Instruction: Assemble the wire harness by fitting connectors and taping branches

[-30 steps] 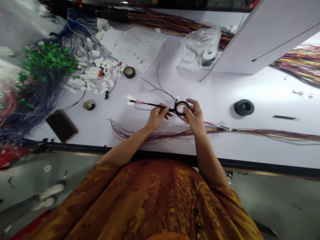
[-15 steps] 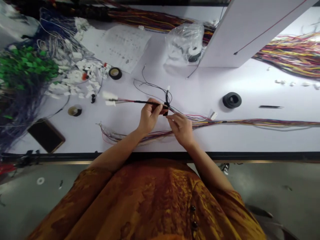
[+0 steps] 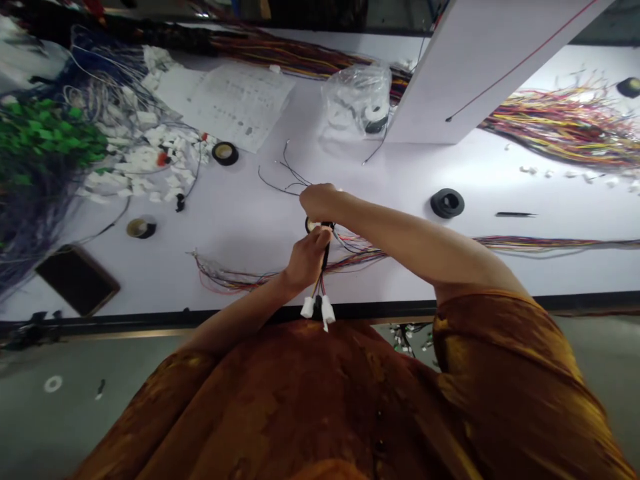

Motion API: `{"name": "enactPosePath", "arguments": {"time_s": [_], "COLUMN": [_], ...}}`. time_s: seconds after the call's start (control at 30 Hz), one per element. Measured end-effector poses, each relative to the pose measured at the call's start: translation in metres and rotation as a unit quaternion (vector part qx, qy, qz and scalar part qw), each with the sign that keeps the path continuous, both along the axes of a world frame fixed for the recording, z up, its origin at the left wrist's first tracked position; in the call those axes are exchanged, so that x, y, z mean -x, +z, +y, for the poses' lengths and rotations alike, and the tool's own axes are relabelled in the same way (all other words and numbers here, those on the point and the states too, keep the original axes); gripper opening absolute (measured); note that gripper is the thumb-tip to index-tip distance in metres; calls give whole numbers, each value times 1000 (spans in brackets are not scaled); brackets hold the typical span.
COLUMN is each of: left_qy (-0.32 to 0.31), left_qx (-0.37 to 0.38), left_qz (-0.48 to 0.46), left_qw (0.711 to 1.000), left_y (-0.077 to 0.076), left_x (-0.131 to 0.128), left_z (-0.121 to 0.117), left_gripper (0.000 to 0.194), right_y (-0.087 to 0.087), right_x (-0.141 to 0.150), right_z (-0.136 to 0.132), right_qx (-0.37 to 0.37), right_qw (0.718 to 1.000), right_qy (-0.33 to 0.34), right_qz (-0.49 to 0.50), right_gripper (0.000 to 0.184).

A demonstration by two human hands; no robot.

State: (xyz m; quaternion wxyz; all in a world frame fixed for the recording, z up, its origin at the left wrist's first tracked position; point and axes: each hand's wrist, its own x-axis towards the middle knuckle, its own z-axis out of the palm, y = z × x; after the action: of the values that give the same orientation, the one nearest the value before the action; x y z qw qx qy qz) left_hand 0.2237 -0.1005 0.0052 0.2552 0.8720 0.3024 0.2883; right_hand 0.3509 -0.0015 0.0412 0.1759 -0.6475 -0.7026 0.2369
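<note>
My left hand (image 3: pixel 309 261) is shut on a black-taped wire harness (image 3: pixel 326 257), and two white connectors (image 3: pixel 315 307) hang from its near end toward my chest. My right hand (image 3: pixel 318 202) reaches across above it, fingers curled. A roll of black electrical tape (image 3: pixel 311 225) sits between my hands, partly hidden by them. Thin black wires (image 3: pixel 283 180) fan out up-left from under my right hand, and what that hand holds is hidden. A multicoloured wire bundle (image 3: pixel 235 277) lies on the table under my left wrist.
A white upright board (image 3: pixel 475 67) stands at the back right. The white table holds a printed sheet (image 3: pixel 240 100), a plastic bag (image 3: pixel 356 100), white connectors (image 3: pixel 140 160), a dark phone (image 3: pixel 77 280), tape rolls, a black rubber ring (image 3: pixel 447 203), tweezers (image 3: pixel 515 215) and coloured wire bundles.
My right arm has swung across to the upper left, over my left hand. The harness has turned, its white connectors now pointing toward me. My view has shifted as my body turned.
</note>
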Motion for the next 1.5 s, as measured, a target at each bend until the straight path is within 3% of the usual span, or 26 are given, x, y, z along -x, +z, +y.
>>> {"name": "enactPosePath", "arguments": {"time_s": [0.1, 0.17, 0.27, 0.33, 0.4, 0.5, 0.6, 0.7, 0.83, 1.0, 1.1, 1.23, 1.33, 1.4, 1.47, 1.5], "left_qy": [-12, -15, 26, 63, 68, 46, 27, 31, 35, 39, 34, 21, 44, 84, 99, 90], "left_qx": [22, 42, 105, 212, 336, 427, 406, 333, 266, 242, 245, 290, 323, 330, 349, 370], "left_qz": [-12, -39, -160, -257, -317, -338, -332, -310, -284, -265, -263, -262, -254, -263, -282, -293], "left_qw": [1000, 998, 981, 941, 884, 837, 851, 890, 920, 933, 933, 920, 911, 903, 888, 877], "left_y": [0, 1, 2, 4, 4, 4, 4, 6, 3, -4, -5, -7, -15, -22, -30, -33], "left_x": [5, 6, 3, -4, -13, -23, -26, -25, -22, -17, -13, -10, -11, -13, -13, -13], "left_z": [1, 5, 15, 24, 32, 39, 40, 39, 37, 34, 32, 30, 34, 42, 51, 55], "left_gripper": [23, 18, 7, 8, 17, 26, 24, 18, 14, 11, 11, 11, 15, 17, 18, 17], "right_y": [18, 41, 65, 63, 49, 22, 13, 21, 31, 22, 19, 18, 18, 18, 17, 16], "right_x": [5, -2, -23, -39, -52, -55, -45, -36, -36, -33, -39, -47, -22, 6, 22, 20], "right_z": [-3, -18, -57, -86, -112, -135, -136, -129, -128, -133, -127, -116, -127, -144, -155, -155], "right_qx": [101, 57, -61, -126, -165, -146, -122, -101, -88, -56, -35, -26, -35, -27, -16, -23], "right_qw": [986, 987, 996, 992, 981, 976, 983, 985, 991, 994, 995, 999, 996, 988, 980, 983], "right_qy": [93, 110, 54, -5, -81, -153, -129, -67, -41, -79, -90, -40, 15, 107, 188, 175], "right_qz": [-96, -99, -32, 27, 68, 58, -46, -119, -96, -41, -4, 17, -77, -111, -70, -48], "right_gripper": [21, 21, 43, 45, 41, 32, 48, 30, 18, 12, 9, 7, 17, 21, 17, 14]}}
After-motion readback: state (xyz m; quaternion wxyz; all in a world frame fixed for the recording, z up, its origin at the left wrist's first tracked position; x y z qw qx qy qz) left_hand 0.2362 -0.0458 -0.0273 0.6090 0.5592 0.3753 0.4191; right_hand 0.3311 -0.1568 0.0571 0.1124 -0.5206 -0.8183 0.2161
